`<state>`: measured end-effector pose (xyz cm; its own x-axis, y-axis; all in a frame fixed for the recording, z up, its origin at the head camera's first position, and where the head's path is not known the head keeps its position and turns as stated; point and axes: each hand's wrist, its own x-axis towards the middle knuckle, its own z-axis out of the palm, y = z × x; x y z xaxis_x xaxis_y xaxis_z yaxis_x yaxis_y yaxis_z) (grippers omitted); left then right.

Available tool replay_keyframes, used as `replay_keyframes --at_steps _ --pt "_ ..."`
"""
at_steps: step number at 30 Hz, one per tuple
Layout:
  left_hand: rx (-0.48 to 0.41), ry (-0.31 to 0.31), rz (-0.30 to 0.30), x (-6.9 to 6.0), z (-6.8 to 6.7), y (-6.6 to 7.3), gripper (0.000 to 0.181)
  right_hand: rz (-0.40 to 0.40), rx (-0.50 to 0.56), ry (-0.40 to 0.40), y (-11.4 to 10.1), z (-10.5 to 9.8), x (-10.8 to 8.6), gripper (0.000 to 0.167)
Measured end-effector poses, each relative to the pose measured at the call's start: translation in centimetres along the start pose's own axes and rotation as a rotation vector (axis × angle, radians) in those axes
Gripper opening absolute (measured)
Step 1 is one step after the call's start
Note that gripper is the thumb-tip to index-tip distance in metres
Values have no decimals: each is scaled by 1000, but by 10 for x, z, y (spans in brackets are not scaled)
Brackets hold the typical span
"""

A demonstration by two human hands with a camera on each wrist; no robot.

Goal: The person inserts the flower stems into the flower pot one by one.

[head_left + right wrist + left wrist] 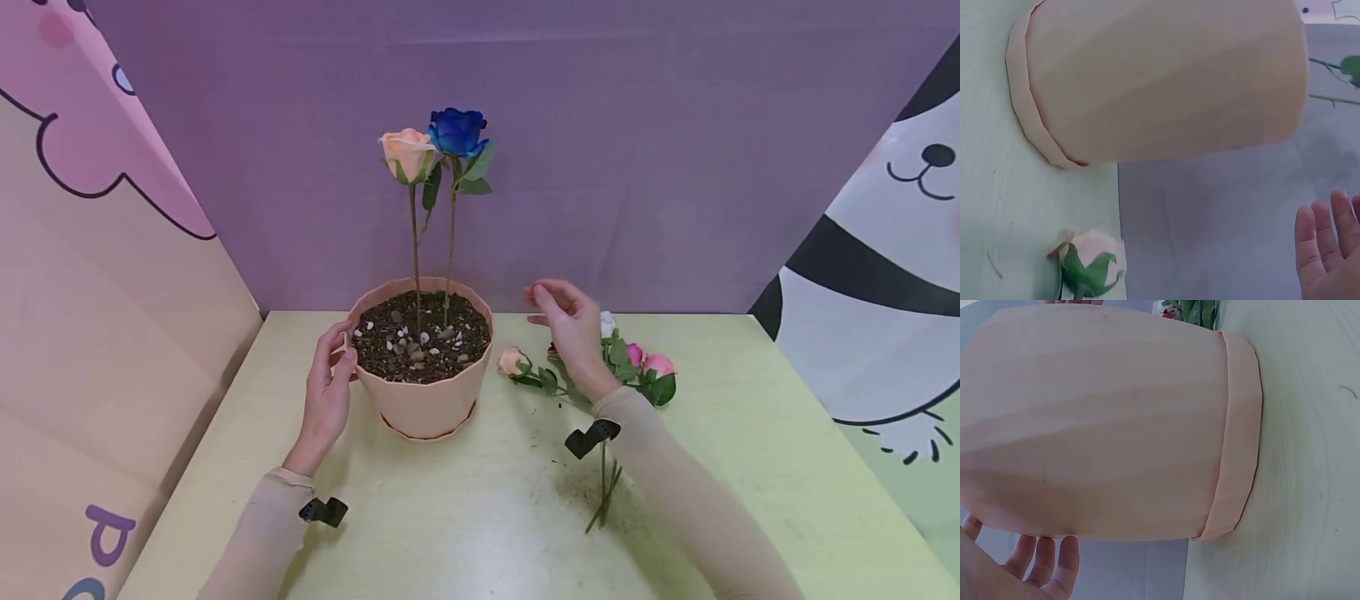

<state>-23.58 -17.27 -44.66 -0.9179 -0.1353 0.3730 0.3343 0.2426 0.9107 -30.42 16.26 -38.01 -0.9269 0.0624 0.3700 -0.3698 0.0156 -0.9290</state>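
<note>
A pale pink flowerpot (427, 404) of dark soil (382, 350), dotted with pebbles and white bits, stands on the table. Two artificial roses rise upright from it: a peach rose (407, 155) and, to its right, a blue rose (457, 132). My left hand (328, 392) touches the pot's left side; in the left wrist view its fingertips (1067, 550) lie against the wall. Right of the pot and apart from it, my right hand (573, 329) hovers with nothing in it. The right wrist view shows its fingers (1325, 234) fairly straight.
Under and beside the right forearm lie loose roses: a peach one (513, 361), pink ones (658, 365) and a white one (607, 323). Their stems (604, 500) point toward me. Soil crumbs (581, 483) are scattered nearby. A purple backdrop (637, 167) closes the table's back edge.
</note>
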Motion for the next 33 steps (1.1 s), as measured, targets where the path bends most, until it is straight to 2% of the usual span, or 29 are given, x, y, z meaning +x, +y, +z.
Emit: replay_keyframes --at_steps 12,21,24,29,33 --pt "2 14 8 1 0 -1 45 125 -14 36 5 -50 -11 14" --pt "4 27 12 0 1 0 45 180 -80 42 17 -83 -23 17" --pt "3 26 14 0 1 0 45 215 -130 19 19 -98 -26 23" --pt "-4 21 12 0 1 0 45 277 -294 -44 23 -126 -36 44" --pt "-9 20 1 0 1 -2 46 332 -348 -68 30 -142 -44 52"
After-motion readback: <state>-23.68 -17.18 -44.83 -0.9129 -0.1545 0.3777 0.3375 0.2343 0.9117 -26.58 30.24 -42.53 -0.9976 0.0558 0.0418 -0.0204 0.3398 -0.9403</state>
